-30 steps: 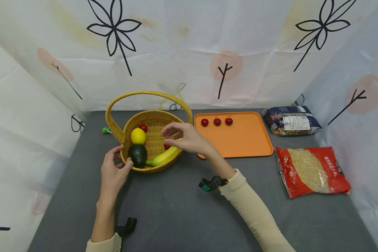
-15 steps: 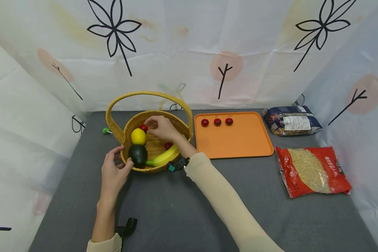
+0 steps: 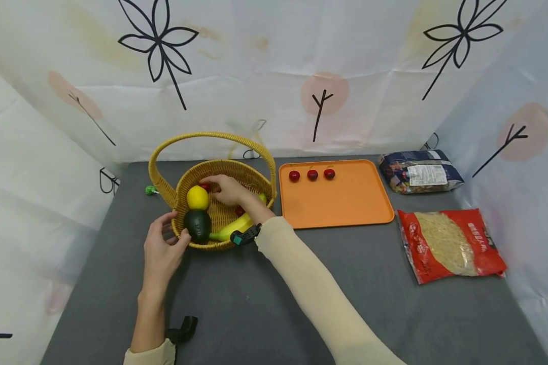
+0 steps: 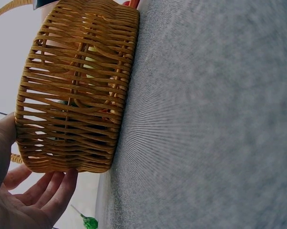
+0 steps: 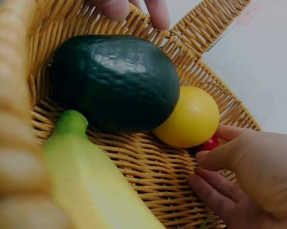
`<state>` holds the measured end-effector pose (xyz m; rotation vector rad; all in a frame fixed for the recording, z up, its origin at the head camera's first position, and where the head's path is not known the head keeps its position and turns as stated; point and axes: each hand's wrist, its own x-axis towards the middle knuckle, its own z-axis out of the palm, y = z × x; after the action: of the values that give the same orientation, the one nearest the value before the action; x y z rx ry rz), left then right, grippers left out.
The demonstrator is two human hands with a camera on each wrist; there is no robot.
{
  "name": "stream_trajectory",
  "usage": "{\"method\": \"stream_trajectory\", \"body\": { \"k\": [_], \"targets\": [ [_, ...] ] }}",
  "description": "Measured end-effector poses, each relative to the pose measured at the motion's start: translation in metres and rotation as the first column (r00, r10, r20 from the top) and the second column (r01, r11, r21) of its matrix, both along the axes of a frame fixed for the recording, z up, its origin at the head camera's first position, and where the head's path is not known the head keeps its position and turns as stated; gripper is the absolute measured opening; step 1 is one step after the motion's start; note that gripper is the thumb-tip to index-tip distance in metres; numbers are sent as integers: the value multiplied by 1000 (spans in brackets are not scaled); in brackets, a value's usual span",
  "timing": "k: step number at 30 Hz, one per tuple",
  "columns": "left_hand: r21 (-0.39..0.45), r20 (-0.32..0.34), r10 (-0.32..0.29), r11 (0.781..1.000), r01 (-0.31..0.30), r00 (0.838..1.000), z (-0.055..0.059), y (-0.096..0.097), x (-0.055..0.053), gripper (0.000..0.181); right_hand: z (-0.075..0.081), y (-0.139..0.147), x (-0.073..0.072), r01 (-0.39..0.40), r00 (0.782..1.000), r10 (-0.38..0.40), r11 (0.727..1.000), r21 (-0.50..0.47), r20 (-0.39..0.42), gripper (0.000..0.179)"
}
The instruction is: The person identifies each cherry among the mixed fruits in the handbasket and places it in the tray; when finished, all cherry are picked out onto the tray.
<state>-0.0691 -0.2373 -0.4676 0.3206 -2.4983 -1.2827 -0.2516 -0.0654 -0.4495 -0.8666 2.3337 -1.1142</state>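
Note:
The yellow wicker basket [image 3: 219, 247] with a tall handle stands at the left of the grey table. My left hand [image 3: 164, 251] grips its left rim, thumb over the edge and fingers against the outer weave. Inside the basket, my right hand [image 3: 230, 191] reaches to the back left and pinches a red cherry [image 5: 210, 143] between thumb and forefinger, partly hidden by them. Close by lie a yellow lemon-like fruit [image 3: 198, 197], a dark green avocado [image 3: 197, 226] and a banana [image 3: 237, 226]. Another red cherry [image 3: 240, 210] shows partly under my right wrist.
Right of the basket, an orange tray [image 3: 338, 203] bears three cherries [image 3: 312, 175] near its back edge. Further right lie a dark blue bag [image 3: 420, 172] and a red bag [image 3: 451, 246]. A small green thing [image 3: 151, 190] lies left of the basket.
My right hand has moved left from the basket's right side down to the cherry at the back left. My left hand has stayed on the rim.

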Motion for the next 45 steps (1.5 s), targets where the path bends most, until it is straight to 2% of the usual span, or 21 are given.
{"method": "stream_trajectory", "body": {
  "k": [7, 13, 16, 22, 26, 31, 35, 40, 45],
  "targets": [
    [-4, 8, 4, 1000, -4, 1000, 1, 0, 0, 54, 0, -2, -3, -70, 997, 72, 996, 59, -36, 60],
    [-4, 14, 4, 1000, -4, 1000, 2, 0, 1, 54, 0, -5, -4, -111, 994, 113, 987, 113, -10, 71],
    [-2, 17, 1, 1000, -1, 1000, 2, 0, 1, 54, -2, -5, -2, -71, 997, 72, 993, 93, -9, 64],
    [-3, 25, -1, 1000, 1, 1000, 2, 0, 0, 54, -4, -1, 2, 79, 997, -78, 996, 31, -13, 40],
    [0, 28, 0, 1000, 0, 1000, 2, -1, 0, 54, -1, 3, 4, 103, 994, -103, 995, -8, -26, 33],
    [4, 28, 2, 1000, -2, 1000, 2, -1, 0, 54, 11, 14, 5, 49, 998, -53, 994, -100, -46, 35],
    [2, 21, 2, 1000, -2, 1000, 1, 0, 0, 54, 27, 28, 10, 16, 998, -25, 986, -166, -50, 36],
    [6, 11, 2, 1000, -2, 1000, 0, 0, 0, 54, 49, 55, 24, -39, 995, 22, 984, -175, -96, 36],
    [9, 5, -1, 1000, 1, 1000, 0, -1, 0, 54, 65, 85, 43, -119, 986, 93, 974, -192, -138, 36]
  ]
}}
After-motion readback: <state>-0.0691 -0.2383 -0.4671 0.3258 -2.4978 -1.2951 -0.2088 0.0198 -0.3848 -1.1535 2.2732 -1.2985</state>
